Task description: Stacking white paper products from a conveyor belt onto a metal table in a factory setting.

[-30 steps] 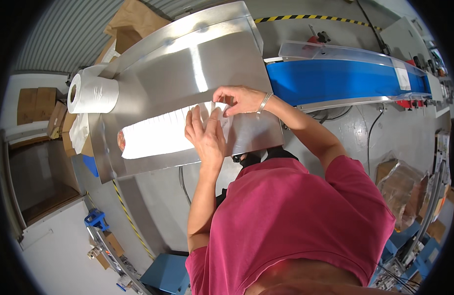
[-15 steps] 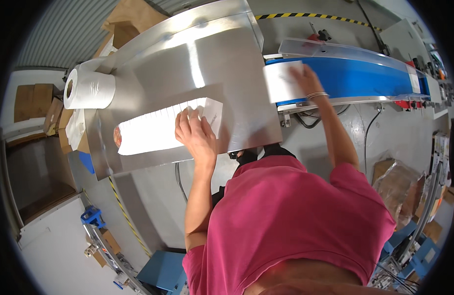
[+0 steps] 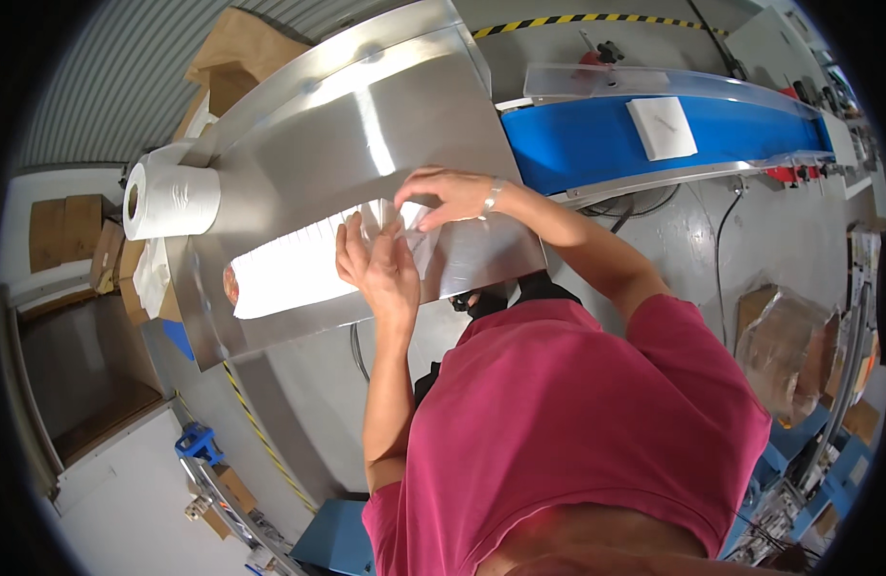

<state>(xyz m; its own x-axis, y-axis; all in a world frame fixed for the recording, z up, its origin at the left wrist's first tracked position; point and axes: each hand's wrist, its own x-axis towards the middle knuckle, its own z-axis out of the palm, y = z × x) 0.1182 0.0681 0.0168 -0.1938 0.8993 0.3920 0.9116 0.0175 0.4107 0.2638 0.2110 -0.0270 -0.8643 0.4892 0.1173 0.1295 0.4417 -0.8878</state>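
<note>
A long row of white folded paper sheets (image 3: 289,264) lies on the steel table (image 3: 299,144), with a round reddish piece (image 3: 230,285) at its left end. My left hand (image 3: 380,269) is closed over the row's right end, fingers bent on top of the paper. Curved round the end sheets from the right is my right hand (image 3: 450,197), its thumb and fingertips on a raised white sheet. The fingers partly hide that sheet's lower part. On the blue conveyor belt (image 3: 568,144) to the right lies a single white folded square (image 3: 663,128).
A big white paper roll (image 3: 179,202) stands at the table's left edge, near cardboard boxes (image 3: 66,233). Clear plastic guards (image 3: 606,82) line the conveyor's far side. Beyond it a black and yellow tape (image 3: 596,17) crosses the floor. At the right sits a plastic-wrapped box (image 3: 784,350).
My right hand has left the white square on the belt and come over to the row's end. That square has travelled right along the belt. My left hand stays on the row.
</note>
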